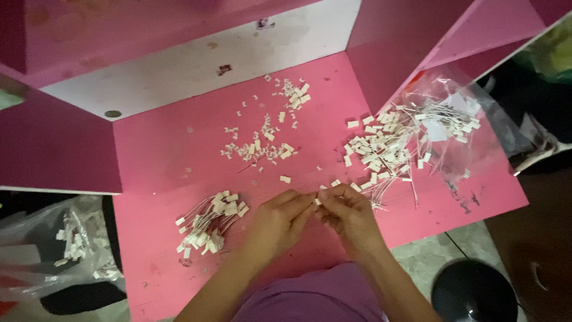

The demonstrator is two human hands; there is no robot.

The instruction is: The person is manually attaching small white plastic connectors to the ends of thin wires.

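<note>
At the near edge of the pink painted tabletop [179,149], the left hand [280,220] and right hand [351,214] meet fingertip to fingertip, both pinched together on a small white plastic connector piece [317,201] held just above the surface; whether a wire hangs from it cannot be told. Left of the left hand lies a bundle of thin white wires with white connector ends [208,223], resting on the tabletop and apart from the hand. Beyond the hands, toward the back wall, a scatter of small loose white plastic pieces [268,143] spreads over the middle of the surface. Right of the right hand, a larger heap of white wired connectors [381,152] spills from the mouth of a clear plastic bag [471,95]. Another clear bag holding similar white parts [74,244] sits off the table's left edge.
</note>
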